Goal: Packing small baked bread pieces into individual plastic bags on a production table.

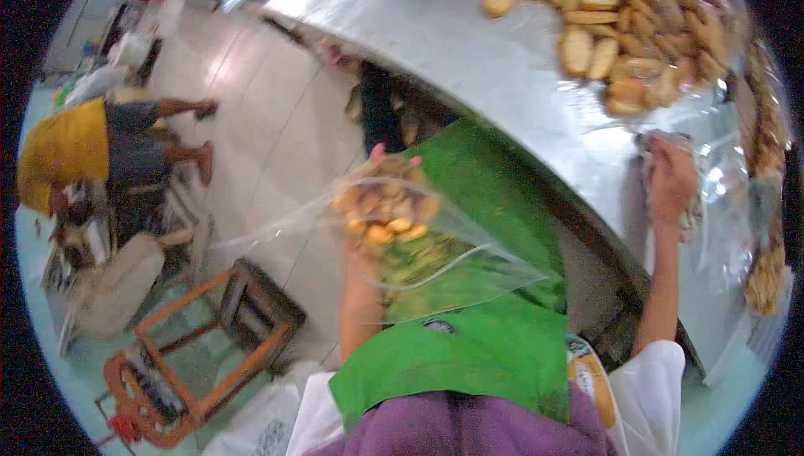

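My left hand [377, 170], largely hidden, supports a clear plastic bag [477, 267] from beneath, in front of my green apron. Inside the bag lie several golden slices of baked bread or rusk [389, 211], and its wide mouth spreads towards my body. On the metal table, my right hand [672, 173] is closed on a crumpled greyish cloth or plastic item, too blurred to name. Beyond that hand a large heap of similar slices [641, 22] rests on the table, partly under clear plastic.
The metal table [440, 22] runs diagonally from top left to lower right, with filled clear bags [763, 274] at its far right. A wooden frame [220, 330] stands on the floor at lower left. Another person in a yellow top [69, 148] bends over at far left.
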Available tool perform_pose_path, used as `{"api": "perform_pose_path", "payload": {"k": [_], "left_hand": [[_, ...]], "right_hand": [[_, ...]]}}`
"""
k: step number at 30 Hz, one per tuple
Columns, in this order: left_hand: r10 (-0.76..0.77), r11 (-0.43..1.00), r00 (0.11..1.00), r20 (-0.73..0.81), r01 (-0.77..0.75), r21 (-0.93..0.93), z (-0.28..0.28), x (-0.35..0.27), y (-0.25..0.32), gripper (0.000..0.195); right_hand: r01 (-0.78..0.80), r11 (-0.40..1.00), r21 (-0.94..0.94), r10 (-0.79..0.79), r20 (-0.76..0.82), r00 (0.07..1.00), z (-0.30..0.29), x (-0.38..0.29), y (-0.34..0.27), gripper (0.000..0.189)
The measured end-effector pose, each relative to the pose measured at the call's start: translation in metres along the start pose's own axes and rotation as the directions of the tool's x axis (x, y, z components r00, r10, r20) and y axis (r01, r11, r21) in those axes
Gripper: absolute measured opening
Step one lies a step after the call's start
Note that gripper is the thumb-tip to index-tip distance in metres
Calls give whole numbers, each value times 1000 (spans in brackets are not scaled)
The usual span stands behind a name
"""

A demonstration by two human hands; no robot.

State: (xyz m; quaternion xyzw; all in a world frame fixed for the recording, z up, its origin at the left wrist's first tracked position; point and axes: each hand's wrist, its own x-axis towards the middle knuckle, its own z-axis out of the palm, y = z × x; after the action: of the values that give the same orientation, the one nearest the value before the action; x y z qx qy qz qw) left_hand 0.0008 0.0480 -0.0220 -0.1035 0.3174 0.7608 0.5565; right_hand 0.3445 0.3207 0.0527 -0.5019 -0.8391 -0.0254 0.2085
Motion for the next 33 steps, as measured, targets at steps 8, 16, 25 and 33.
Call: {"api": "perform_pose_path", "payload": {"k": [8,16,25,33], "left_hand": [[-251,816,961,118,276,-508,-84,31,-3,52],[-13,997,796,605,-34,67,-21,19,-13,73],[-62,991,926,372,100,-84,-28,21,-11,61],[23,992,976,218,4,-123,-48,26,-19,60]], "right_hand": [[-75,991,114,99,-226,969,-44,44,-68,13],[-353,258,900,146,325,934,27,138,-110,25],[-61,986,158,82,-134,988,0,187,-65,41],[86,975,-206,-112,-119,987,21,278,-64,33]]}}
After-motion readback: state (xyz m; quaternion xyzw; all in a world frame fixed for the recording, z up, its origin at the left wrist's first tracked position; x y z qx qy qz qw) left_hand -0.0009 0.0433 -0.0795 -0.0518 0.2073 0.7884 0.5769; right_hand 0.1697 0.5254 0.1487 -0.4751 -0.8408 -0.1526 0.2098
